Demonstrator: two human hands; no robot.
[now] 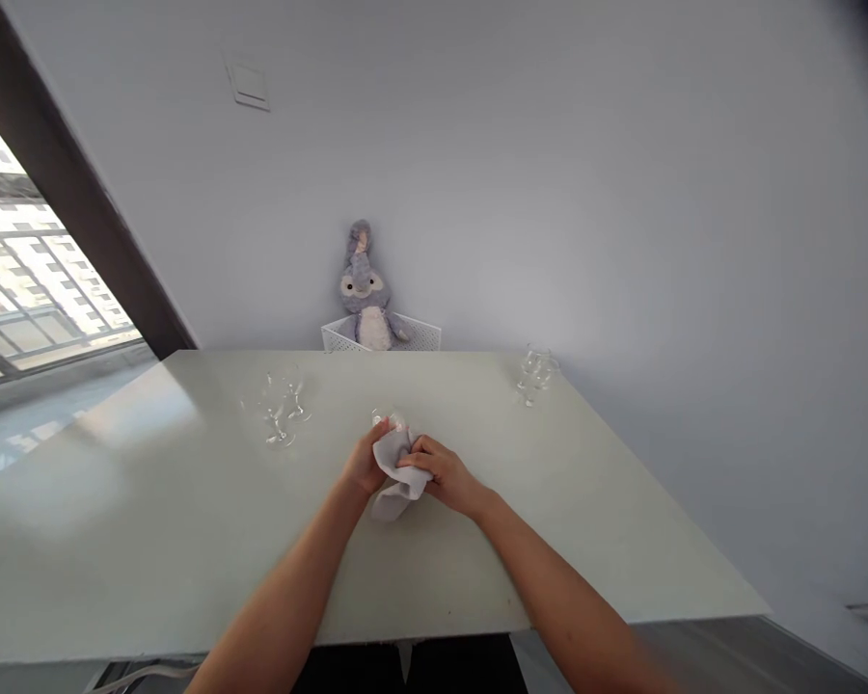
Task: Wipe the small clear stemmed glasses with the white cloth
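Note:
Near the middle of the white table, my left hand (pixel 366 463) is closed around a clear glass (pixel 397 422), partly hidden by a light grey cloth (pixel 397 451). My right hand (pixel 440 470) grips the cloth from the right, its fingers pressed into the folds against the glass. One end of the cloth hangs down below both hands. Several clear stemmed glasses (pixel 281 410) are grouped on the table to the left, and more clear glasses (pixel 533 374) stand near the back right edge.
The white table (pixel 188 540) spans the view. Behind its far edge, a grey plush rabbit (pixel 370 308) sits in a white perforated basket (pixel 426 337) against the wall. A window with railings is at the left.

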